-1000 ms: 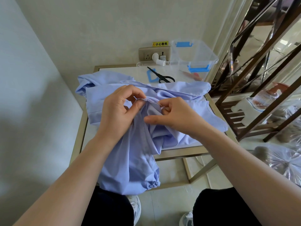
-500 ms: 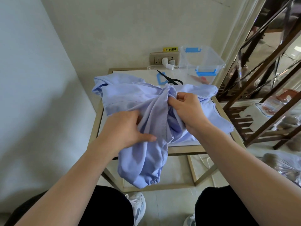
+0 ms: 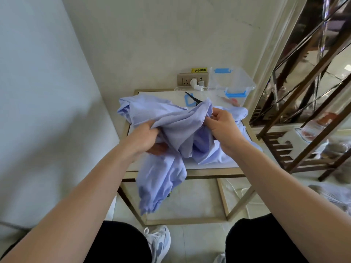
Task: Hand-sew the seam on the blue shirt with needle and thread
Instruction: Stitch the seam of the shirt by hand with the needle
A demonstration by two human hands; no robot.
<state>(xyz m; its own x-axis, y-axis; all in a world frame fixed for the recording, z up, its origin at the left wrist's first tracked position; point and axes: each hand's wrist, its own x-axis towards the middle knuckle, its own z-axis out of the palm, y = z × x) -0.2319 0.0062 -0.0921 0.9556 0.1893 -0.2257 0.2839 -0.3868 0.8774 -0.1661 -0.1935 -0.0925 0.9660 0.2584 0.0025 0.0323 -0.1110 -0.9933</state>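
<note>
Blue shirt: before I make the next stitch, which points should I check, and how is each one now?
1. Left hand grips the shirt: ok.
2. Right hand pinches a fold of the shirt: ok.
3. Needle located: cannot tell, none shows.
4. Seam turned toward the eyes: cannot tell.
5. Shirt fully on the table: not ok, one part hangs over the front edge.
6. Scissors close by on the table: ok.

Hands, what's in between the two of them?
A bunched-up fold of the blue shirt runs from the left hand to the right hand, both holding it, in the head view.
</note>
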